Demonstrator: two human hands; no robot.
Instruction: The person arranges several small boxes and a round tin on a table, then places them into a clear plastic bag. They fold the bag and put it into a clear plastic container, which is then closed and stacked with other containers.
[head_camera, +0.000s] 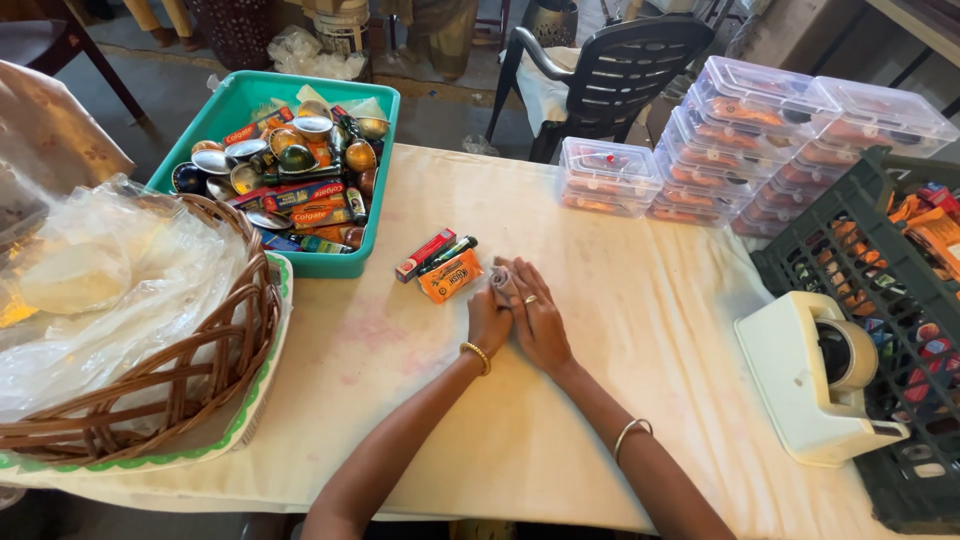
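A small greyish roll (500, 277) sits on the white-clothed table (620, 330), pinched between both hands; the right hand (540, 318) lies flat, fingers together, over the left hand (487, 318); just beside, three small packets (440, 265) wait loose; stacked clear lidded boxes (700, 150) already look filled.

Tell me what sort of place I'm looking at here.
Probably a small hand-packing workshop. A teal tray heaped with small goods, stacks of clear lidded boxes already filled, and a tape dispenser sit on one cloth-covered table where both hands rest.
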